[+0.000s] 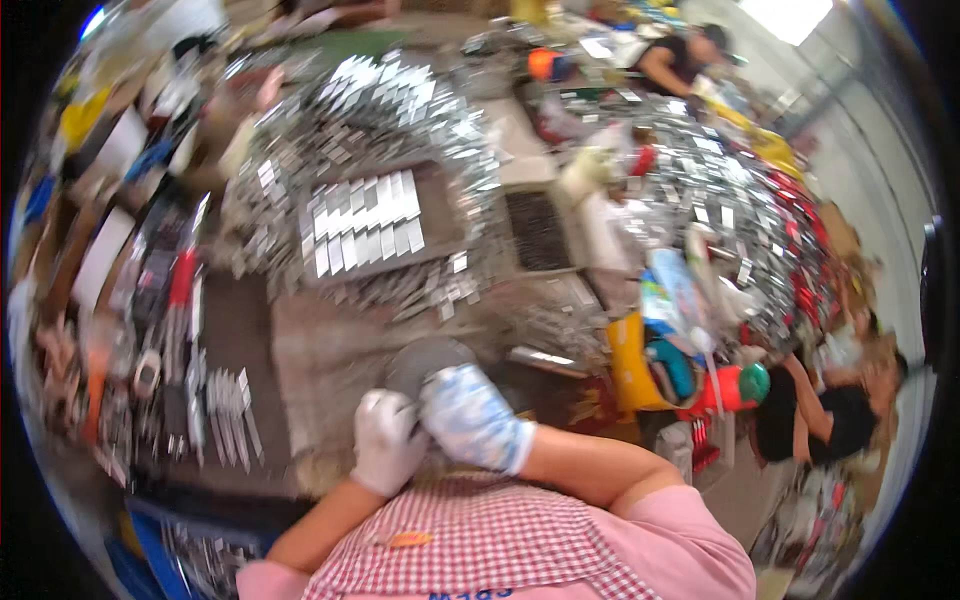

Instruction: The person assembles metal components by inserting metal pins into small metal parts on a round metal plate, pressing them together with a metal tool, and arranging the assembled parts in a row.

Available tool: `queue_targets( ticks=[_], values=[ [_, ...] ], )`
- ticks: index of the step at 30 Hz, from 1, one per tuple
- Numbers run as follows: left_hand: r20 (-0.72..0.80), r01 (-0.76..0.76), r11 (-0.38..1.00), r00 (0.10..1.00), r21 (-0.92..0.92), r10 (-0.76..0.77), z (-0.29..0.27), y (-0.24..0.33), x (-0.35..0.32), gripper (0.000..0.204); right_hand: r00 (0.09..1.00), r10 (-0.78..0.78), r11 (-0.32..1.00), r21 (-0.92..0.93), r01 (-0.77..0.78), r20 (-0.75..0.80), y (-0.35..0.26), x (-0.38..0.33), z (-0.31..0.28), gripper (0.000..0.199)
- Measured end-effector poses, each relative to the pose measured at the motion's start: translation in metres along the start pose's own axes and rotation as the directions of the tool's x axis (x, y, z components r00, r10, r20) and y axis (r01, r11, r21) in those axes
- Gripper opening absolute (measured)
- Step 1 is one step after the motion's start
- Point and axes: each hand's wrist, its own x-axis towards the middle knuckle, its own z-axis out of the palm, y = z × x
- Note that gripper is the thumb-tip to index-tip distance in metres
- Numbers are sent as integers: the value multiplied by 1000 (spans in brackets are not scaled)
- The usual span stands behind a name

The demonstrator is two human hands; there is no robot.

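Head view, blurred throughout, so fine detail is unreliable. Both hands sit low in the middle, close to the body, above a red-checked apron (480, 540). The left hand (388, 440), in a white glove, is curled with the fingers drawn together; the right hand (472, 418), in a pale blue-patterned glove, lies just beside it and partly over it, fingers also bent inward. The two gloves touch at the knuckles. Whether either hand pinches a small piece I cannot tell: the contact point is hidden between the gloves. Directly ahead of both hands, touching or nearly touching the right glove's upper edge, is a grey round disc (428, 362) on the worktable (330, 350). It lies forward and slightly left of the right hand, forward and right of the left hand; the right hand looks the nearer of the two. The disc is round, so no long axis applies. Further forward, well apart from the hands, a dark tray (365, 235) carries rows of flat silver metal strips, their long axes running roughly away from the person. To the left, more silver blades (228, 400) lie in a row. Another person in a dark top (810, 420) works at the right.
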Motion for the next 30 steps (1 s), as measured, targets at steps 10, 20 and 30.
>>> queue_targets(
  ticks=[10, 20, 30],
  values=[
    [86, -6, 999, 996, 50, 1, -5, 5, -3, 15, 989, 88, 994, 82, -78, -120, 2, -4, 22, 18],
    [110, 81, 996, 990, 28, -83, -7, 18, 0, 7, 986, 110, 990, 99, -98, -122, -16, -26, 32, 24],
    [82, 78, 995, 993, 63, -83, -5, 18, -2, 7, 963, 110, 987, 143, -76, -247, -18, -24, 42, 25]
  ],
)
